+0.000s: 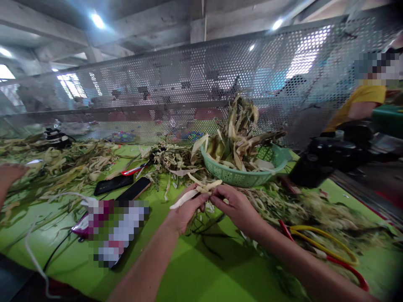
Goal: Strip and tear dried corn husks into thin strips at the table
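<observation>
Pale dried corn husk strips (185, 199) are crossed together between my two hands, over the green table (185, 268). My left hand (188, 207) pinches them from the left, thumb pressed on top. From the right, my right hand (233, 205) has its thumb and fingers closed at the same bundle, almost touching the left. Thin strands dangle under the fingers; the exact join is hidden by them. Just behind stands a green plastic basket (242, 178) heaped with dry corn husks (241, 134).
Scissors (327, 243) with red and yellow handles lie by my right forearm. Left are two dark phones (134, 189), a red-handled cutter (134, 169), a white cable (31, 247) and a blurred packet (122, 235). Another person's hand (12, 173) rests far left. A perforated metal screen (176, 92) stands behind.
</observation>
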`<state>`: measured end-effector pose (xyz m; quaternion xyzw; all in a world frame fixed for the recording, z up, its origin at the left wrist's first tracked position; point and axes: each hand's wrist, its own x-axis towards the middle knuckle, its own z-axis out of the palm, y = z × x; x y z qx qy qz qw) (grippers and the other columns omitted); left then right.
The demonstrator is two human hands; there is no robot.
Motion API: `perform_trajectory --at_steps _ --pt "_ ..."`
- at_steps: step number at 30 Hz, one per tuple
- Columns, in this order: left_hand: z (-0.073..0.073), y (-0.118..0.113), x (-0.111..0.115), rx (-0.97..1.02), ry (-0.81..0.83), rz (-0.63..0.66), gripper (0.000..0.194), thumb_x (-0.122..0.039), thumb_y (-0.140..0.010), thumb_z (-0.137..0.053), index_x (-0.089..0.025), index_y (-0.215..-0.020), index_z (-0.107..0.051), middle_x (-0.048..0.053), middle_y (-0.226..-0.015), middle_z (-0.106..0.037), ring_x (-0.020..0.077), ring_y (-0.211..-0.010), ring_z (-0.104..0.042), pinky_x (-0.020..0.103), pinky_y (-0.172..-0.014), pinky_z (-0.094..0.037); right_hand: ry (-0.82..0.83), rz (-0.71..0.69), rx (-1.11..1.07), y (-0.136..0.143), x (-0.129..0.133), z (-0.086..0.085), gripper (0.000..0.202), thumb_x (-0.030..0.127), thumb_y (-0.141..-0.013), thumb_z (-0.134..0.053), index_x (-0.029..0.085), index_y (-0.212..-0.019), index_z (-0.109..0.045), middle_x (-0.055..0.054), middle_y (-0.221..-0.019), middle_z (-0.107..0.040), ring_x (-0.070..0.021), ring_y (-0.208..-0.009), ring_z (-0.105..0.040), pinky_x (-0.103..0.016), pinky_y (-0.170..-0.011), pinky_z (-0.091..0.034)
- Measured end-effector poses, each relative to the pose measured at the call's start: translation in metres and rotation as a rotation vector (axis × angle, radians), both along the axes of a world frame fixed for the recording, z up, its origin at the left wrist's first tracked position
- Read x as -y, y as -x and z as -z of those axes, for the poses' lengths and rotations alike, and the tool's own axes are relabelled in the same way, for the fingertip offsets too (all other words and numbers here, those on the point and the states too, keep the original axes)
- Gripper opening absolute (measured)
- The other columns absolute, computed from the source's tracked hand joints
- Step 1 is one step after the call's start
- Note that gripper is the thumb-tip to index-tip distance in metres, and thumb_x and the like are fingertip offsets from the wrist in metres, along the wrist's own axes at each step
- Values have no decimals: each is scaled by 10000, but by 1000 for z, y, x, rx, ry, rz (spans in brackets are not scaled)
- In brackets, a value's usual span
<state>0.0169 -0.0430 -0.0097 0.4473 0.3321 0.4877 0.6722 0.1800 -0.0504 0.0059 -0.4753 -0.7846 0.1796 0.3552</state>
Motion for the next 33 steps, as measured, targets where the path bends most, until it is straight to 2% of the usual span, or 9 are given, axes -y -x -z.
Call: perform_trajectory --at_steps 4,8,14,18,22,24,26,29,33 --pt "0 -1 0 128 132 -36 373 -319 -602 -815 -149 -825 -569 -53 -584 -492 40 -476 -411 176 -472 -324 18 -24 -4 -1 -2 2 252 322 -887 -478 192 -673 -495 -4 -670 -526 -151 -650 -472 -257 -590 -341" --pt "-1 1 -1 230 135 1 330 -311 -641 -795 -134 -779 -552 -47 -623 -488 17 -461 -382 166 -461 -320 9 -52 53 -4 -5 2 253 321 -902 -471 191 -686 -487 -5 -685 -516 -155 -673 -471 -260 -607 -343" --pt "-9 6 -2 248 92 -77 340 -314 -623 -804 -137 -732 -535 -46 -625 -490 5 -442 -332 160 -435 -275 46 -64 53 -6 -3 -5 278 351 -904 -478 195 -674 -475 3 -684 -486 -158 -702 -465 -267 -640 -344" --pt "-11 9 -1 172 26 -8 329 -371 -673 -766 -136 -766 -556 -47 -635 -471 11 -461 -330 171 -461 -269 250 -91 -157 -5 -2 -5 282 410 -855 -544 190 -679 -538 7 -662 -518 -150 -657 -478 -267 -620 -359" --pt "-10 6 3 65 -4 81 337 -387 -709 -736 -144 -905 -607 -28 -671 -487 28 -516 -351 177 -478 -236 474 -144 -592 -3 -4 0 315 471 -794 -627 199 -954 -641 -37 -911 -665 -186 -839 -584 -299 -757 -429" --pt "-10 4 6 12 -2 105 371 -422 -710 -725 -149 -937 -617 -11 -702 -504 45 -562 -384 181 -485 -228 485 -92 -752 -3 -4 2 348 468 -768 -664 200 -990 -649 -50 -976 -682 -187 -868 -595 -306 -788 -435" --pt "-9 3 8 -30 2 103 381 -483 -728 -687 -156 -909 -612 -5 -714 -502 57 -587 -393 185 -490 -222 465 -32 -817 -4 -4 3 316 453 -751 -687 187 -920 -669 -50 -919 -692 -177 -818 -596 -302 -771 -438" --pt "-7 2 9 -66 -24 96 387 -551 -781 -592 -167 -826 -569 -30 -643 -418 61 -551 -316 195 -482 -193 434 8 -826 -4 -4 3 269 431 -745 -698 169 -802 -678 -47 -813 -685 -171 -756 -584 -305 -759 -441" --pt "-7 1 10 -87 -41 78 397 -573 -802 -546 -176 -786 -531 -55 -580 -302 72 -520 -225 200 -473 -168 440 -7 -864 -2 -2 1 231 395 -754 -694 165 -775 -690 -47 -784 -682 -176 -758 -584 -311 -773 -440"
